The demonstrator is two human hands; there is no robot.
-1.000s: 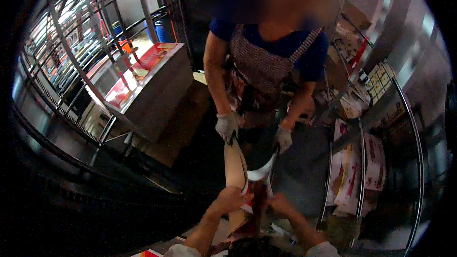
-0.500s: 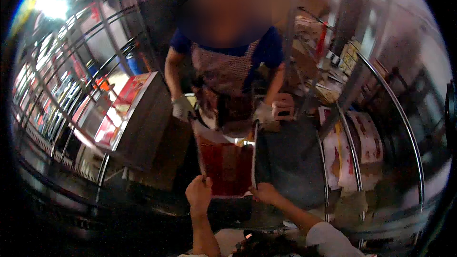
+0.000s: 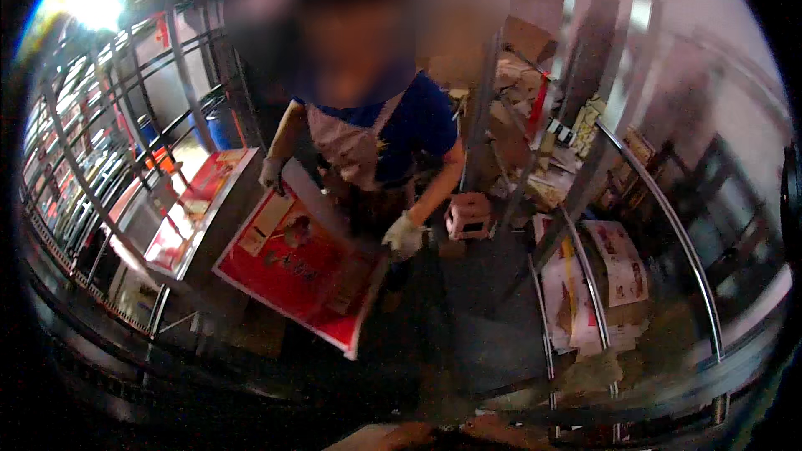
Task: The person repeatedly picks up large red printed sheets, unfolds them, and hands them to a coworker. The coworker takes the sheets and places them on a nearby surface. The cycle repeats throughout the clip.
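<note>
At the lower edge, low and close to my body, my left hand [image 3: 407, 433] and my right hand [image 3: 494, 429] show only as dim strips of skin. Their fingers cannot be made out, and I see nothing held in them. Beyond them a co-worker in a blue shirt and light apron [image 3: 347, 146] carries a large red printed sheet [image 3: 305, 271] with a white border. One gloved hand [image 3: 273, 175] grips its far left corner. The other gloved hand [image 3: 404, 235] is by its right edge. The sheet hangs tilted, apart from my hands.
On the left a table [image 3: 209, 215] bears more red printed sheets, beside metal racks. Metal rails [image 3: 668, 209] curve along the right, with a stack of printed sheets [image 3: 614, 263] behind them. A pink plastic stool [image 3: 469, 215] stands behind the co-worker's arm.
Both my hands have let go of the sheet's near corners and drawn back toward my body. The co-worker has swung the sheet to the left, turning its printed face into view.
</note>
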